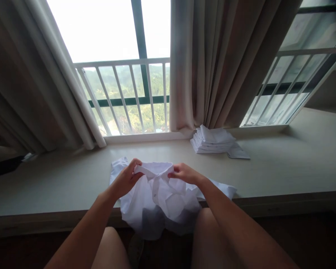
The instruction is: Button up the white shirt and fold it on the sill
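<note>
The white shirt lies partly on the window ledge, its body draping over the front edge; the left hand and right hand each pinch one side of its collar. The fabric appears light, limp and prone to creasing, with the collar probably stiffer; the collar ends provide the steadiest grip points.

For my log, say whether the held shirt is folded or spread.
Unfolded but not flat: the shirt hangs, rumpled, over the ledge.
</note>
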A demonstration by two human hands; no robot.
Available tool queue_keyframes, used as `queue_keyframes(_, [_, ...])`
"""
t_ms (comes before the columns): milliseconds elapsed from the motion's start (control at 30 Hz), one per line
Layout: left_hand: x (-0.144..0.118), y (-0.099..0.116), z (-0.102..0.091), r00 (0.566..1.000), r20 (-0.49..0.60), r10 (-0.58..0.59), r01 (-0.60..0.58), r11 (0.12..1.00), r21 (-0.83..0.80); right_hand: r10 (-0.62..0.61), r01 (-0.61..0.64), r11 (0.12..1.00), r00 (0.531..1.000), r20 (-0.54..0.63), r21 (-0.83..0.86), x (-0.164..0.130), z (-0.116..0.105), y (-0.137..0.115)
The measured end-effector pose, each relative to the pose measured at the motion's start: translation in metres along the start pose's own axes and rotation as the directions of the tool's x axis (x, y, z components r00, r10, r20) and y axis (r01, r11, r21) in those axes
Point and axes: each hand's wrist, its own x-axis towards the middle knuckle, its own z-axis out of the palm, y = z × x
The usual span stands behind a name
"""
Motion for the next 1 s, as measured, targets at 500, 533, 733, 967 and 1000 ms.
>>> queue_keyframes(500, [-0.036,0.030,-0.044,0.988,0.056,-0.143,0.151,0.975,-0.161,-0.285,0.103,0.873,0.901,-0.326,-0.477,-0.058,0.002,-0.095])
queue_keyframes(533, [-0.038,0.030,-0.043,0.989,0.042,-0.143,0.148,0.975,-0.166,-0.280,0.089,0.867,0.901,-0.332,-0.490,-0.059,0.003,-0.094])
queue_keyframes(733, [-0.017,0.015,-0.038,0.989,-0.114,-0.097,0.104,0.993,0.061,-0.232,-0.017,0.840,0.892,-0.387,-0.542,-0.046,0.002,-0.077])
queue_keyframes(967, [0.077,-0.006,-0.066,0.952,-0.295,-0.075,0.142,0.968,0.209,-0.229,-0.118,0.815,0.834,-0.502,-0.567,0.026,-0.017,-0.060])
queue_keyframes(1000, [0.091,-0.010,-0.068,0.941,-0.328,-0.090,0.166,0.963,0.213,-0.230,-0.128,0.814,0.825,-0.517,-0.567,0.040,-0.021,-0.057])
